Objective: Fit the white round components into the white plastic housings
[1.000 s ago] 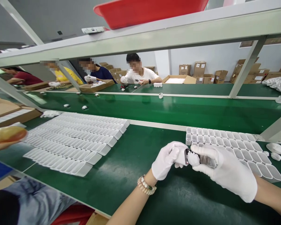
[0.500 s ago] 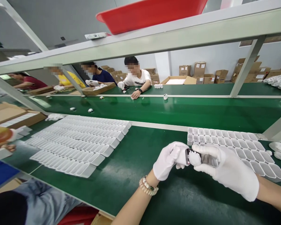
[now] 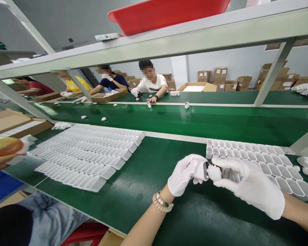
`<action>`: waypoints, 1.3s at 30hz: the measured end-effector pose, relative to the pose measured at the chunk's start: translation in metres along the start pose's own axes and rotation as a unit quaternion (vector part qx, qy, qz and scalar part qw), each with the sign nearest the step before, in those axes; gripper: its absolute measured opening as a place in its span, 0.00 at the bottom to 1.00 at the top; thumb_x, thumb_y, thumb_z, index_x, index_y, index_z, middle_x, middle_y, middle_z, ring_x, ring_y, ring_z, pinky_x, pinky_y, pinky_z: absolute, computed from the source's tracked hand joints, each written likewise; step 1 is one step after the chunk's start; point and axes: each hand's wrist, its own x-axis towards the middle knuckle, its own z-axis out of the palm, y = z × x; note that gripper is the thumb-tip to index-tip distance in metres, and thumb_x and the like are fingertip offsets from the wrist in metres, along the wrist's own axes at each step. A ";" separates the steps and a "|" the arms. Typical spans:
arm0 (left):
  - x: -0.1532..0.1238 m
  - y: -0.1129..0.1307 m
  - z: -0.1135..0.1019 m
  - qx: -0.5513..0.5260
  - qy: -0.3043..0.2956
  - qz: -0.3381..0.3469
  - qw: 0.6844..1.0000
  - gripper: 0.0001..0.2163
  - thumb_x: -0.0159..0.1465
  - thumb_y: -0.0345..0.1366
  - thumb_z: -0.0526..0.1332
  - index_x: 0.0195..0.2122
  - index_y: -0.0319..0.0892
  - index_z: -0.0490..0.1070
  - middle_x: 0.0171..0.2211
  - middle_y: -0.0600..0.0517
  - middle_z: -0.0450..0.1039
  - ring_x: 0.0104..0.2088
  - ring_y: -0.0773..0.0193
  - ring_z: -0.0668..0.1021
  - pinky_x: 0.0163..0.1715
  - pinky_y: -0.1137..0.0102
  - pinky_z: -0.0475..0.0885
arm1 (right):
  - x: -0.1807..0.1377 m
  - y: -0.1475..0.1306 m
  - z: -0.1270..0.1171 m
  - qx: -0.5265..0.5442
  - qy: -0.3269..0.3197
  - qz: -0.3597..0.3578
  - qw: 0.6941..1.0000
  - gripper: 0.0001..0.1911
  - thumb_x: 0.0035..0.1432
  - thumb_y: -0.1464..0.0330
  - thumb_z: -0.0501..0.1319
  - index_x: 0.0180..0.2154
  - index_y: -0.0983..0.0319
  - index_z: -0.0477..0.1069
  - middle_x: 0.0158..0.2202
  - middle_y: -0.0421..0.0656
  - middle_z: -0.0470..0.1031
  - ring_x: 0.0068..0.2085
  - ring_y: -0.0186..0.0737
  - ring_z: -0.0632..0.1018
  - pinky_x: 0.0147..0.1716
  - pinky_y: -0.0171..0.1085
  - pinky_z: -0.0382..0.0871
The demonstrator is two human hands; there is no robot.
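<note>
In left grip (image 3: 183, 176), white-and-black device (image 3: 208, 171)

The red tub (image 3: 166, 17) on the shelf's (image 3: 169, 48) edge — top cut off. The right hand (image 3: 254, 186) hides some cups (image 3: 265, 167) toward the table's (image 3: 143, 177) far edge.

Single head-worn view, forward and down across the green bench (image 3: 141, 184), near left grip (image 3: 182, 176) and right grip (image 3: 254, 186).

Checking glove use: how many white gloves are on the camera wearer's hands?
2: one on the left hand, one on the right hand. Both show plainly.
</note>
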 end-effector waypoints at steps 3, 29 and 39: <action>0.000 -0.002 0.000 0.001 0.000 0.007 1.000 0.22 0.62 0.52 0.60 0.41 0.35 0.70 0.22 0.51 0.72 0.18 0.70 0.72 0.16 0.78 0.64 | -0.001 0.002 0.003 -0.004 0.003 -0.005 1.000 0.15 0.55 0.67 0.64 0.46 0.53 0.73 0.37 0.37 0.79 0.36 0.39 0.78 0.32 0.36 0.74; -0.001 -0.013 0.007 -0.013 0.029 -0.009 0.999 0.21 0.61 0.51 0.61 0.42 0.34 0.71 0.24 0.50 0.72 0.20 0.69 0.73 0.17 0.77 0.66 | 0.010 -0.006 0.001 -0.031 -0.075 -0.052 0.995 0.06 0.57 0.75 0.60 0.32 0.57 0.69 0.27 0.35 0.70 0.30 0.34 0.71 0.32 0.34 0.66; 0.000 -0.016 0.011 -0.100 0.031 0.010 0.994 0.20 0.64 0.50 0.59 0.44 0.35 0.71 0.26 0.51 0.71 0.23 0.68 0.74 0.21 0.74 0.69 | 0.009 -0.004 0.010 -0.110 0.018 -0.136 0.984 0.06 0.58 0.69 0.64 0.33 0.59 0.66 0.26 0.36 0.67 0.28 0.35 0.69 0.29 0.35 0.64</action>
